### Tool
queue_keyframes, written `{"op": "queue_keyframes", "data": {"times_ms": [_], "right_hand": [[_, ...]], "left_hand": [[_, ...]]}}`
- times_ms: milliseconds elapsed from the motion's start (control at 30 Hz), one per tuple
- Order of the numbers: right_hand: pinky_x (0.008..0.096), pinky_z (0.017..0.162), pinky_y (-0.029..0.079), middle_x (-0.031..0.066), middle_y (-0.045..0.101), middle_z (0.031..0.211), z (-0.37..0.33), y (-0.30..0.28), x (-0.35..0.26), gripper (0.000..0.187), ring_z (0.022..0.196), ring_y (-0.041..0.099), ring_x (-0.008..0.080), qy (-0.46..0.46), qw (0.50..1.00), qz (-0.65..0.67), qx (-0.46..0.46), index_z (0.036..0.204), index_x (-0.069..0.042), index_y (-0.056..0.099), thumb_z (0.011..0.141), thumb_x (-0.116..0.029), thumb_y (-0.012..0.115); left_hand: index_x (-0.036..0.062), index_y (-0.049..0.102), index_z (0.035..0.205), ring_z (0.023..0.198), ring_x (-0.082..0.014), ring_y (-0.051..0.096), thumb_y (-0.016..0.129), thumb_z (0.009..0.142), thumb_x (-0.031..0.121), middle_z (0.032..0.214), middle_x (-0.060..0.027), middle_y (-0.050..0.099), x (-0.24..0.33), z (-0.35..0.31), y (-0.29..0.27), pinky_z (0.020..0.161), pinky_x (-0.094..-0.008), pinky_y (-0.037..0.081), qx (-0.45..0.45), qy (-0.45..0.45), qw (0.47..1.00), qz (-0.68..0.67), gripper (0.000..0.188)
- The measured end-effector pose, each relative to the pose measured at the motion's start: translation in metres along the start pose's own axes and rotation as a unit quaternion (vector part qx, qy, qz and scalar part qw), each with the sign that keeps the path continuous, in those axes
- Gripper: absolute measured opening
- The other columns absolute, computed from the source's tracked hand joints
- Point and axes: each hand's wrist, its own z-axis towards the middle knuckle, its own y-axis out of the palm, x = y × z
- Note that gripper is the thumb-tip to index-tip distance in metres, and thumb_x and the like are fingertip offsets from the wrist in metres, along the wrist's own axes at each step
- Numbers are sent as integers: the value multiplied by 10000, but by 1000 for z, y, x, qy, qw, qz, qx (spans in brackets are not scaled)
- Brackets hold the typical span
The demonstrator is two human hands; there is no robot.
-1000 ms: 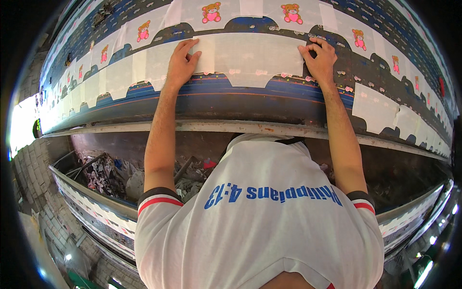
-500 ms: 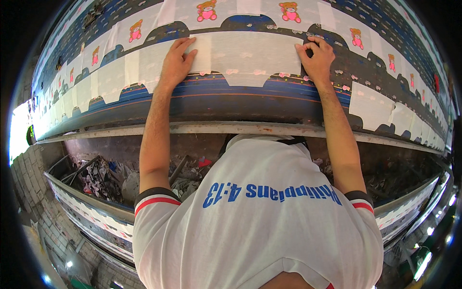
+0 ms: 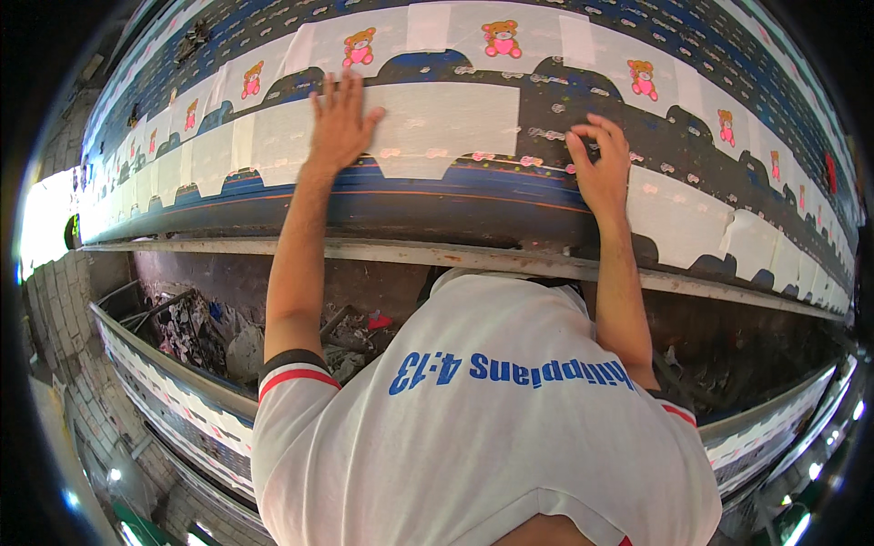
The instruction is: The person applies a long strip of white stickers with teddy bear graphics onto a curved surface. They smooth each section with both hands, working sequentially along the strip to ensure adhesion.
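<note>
A white cloth panel [image 3: 446,123] with a stepped, notched lower edge lies on the long dark printing table [image 3: 410,209]. My left hand [image 3: 341,127] rests flat on its left part, fingers spread. To the right of the panel's straight right edge, my right hand [image 3: 601,168] is over the dark, print-marked tabletop. Its thumb and fingers are curved and apart, with nothing between them. Whether its fingertips touch the surface I cannot tell.
A row of white panels with printed teddy bears [image 3: 501,39] runs along the far side. More plain panels [image 3: 678,214] lie at right, one with a lifted fold. A metal rail [image 3: 473,257] edges the table. Below it are scrap cloths [image 3: 246,350]; another table [image 3: 173,391] stands behind me.
My right hand has let go of the panel's right edge and drawn back toward me. My left hand has flattened from a curled hold and moved onto the panel. The view has shifted.
</note>
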Motion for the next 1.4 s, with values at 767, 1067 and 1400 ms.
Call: {"op": "queue_keyframes", "data": {"times_ms": [767, 1067, 1400], "right_hand": [[490, 1184, 357, 46, 635, 1404, -32, -233, 229, 263, 1371, 528, 298, -49, 992, -35, -109, 1234, -151, 764, 984, -234, 776], [528, 1208, 319, 20, 616, 1448, -11, -243, 234, 220, 1397, 496, 305, -113, 973, -104, -175, 1160, -176, 789, 942, -168, 814], [552, 1218, 274, 40, 636, 1464, 29, -158, 202, 188, 1424, 478, 330, -106, 989, -39, -99, 1070, -153, 810, 1011, -316, 739]], "left_hand": [[79, 707, 1067, 1088, -371, 594, 796, 956, 141, 1172, -113, 634, 463, 92, -39, 904, -526, 460, 20, 7, 937, -348, 155], [37, 683, 1225, 953, -354, 736, 700, 1020, 16, 1059, -181, 727, 448, 79, -85, 818, -412, 586, 48, -38, 887, -458, 206], [49, 742, 1156, 849, -202, 706, 724, 1060, 182, 967, -112, 771, 281, 65, -78, 775, -357, 568, 34, -208, 887, -412, 166]]}}
